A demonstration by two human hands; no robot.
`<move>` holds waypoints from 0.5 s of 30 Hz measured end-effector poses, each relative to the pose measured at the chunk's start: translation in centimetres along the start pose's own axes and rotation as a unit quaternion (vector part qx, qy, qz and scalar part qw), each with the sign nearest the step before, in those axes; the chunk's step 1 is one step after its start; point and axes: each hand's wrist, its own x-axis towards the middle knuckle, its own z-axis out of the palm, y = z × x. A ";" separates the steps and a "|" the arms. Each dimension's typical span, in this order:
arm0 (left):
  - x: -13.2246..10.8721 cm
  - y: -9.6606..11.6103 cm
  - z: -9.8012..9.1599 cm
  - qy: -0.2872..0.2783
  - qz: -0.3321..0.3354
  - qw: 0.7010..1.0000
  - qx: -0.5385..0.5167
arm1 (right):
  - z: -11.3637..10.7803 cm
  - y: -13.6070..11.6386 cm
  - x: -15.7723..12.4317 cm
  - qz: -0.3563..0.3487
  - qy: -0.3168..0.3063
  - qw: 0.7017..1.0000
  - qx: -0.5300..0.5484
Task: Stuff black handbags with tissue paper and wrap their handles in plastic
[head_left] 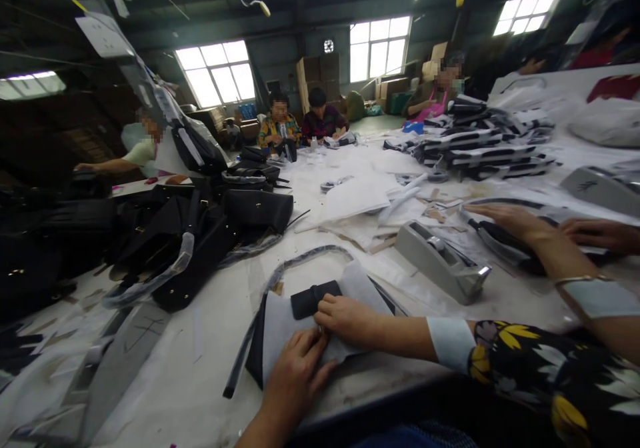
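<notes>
A black handbag (254,353) lies on the worktable in front of me, its front covered by a white sheet (283,331). Its strap (305,255) is in clear wrap and arches behind it. My right hand (353,321) is closed at the lower edge of the bag's small black flap (305,301). Against it, my left hand (297,371) rests on the sheet, fingers bent, thumb lower down. Something small and shiny shows between the fingertips of both hands, too small to name.
Right of the bag stands a grey tape dispenser (443,261); another dispenser (125,348) is at left. Black handbags (200,248) crowd the left side. A co-worker's hands (520,225) work at right. Behind are paper sheets (357,198), stacked wrapped pieces (480,145) and seated people.
</notes>
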 end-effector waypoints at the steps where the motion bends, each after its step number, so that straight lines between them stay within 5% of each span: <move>1: 0.0 0.0 -0.1 -0.003 -0.003 1.000 -0.001 | -0.2 0.0 0.0 -0.003 -0.006 1.000 0.002; 11: 0.2 0.3 -0.3 -0.023 -0.014 0.999 -0.019 | -0.9 -0.1 0.7 0.056 -0.037 0.997 0.046; 15: 0.0 0.3 -0.1 -0.016 -0.010 1.000 -0.001 | -3.0 1.7 1.2 0.062 -0.059 0.992 0.088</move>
